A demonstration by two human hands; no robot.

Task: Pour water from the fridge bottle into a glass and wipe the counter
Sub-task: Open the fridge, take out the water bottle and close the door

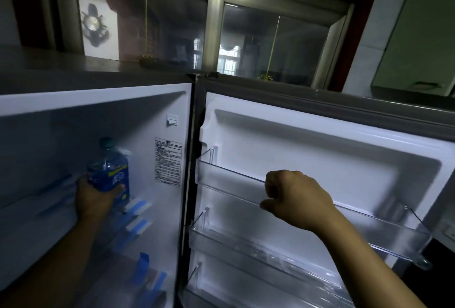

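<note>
Inside, left of the open white-lined fridge door (320, 150), the left hand (94, 196) curls round a clear, blue-labelled plastic water bottle (108, 167), so fetching is under way. The right hand (293, 194) is curled at the door's clear plastic shelf (381, 231); whether it grips is unclear. The likely next move is lifting the bottle out upright.
</note>
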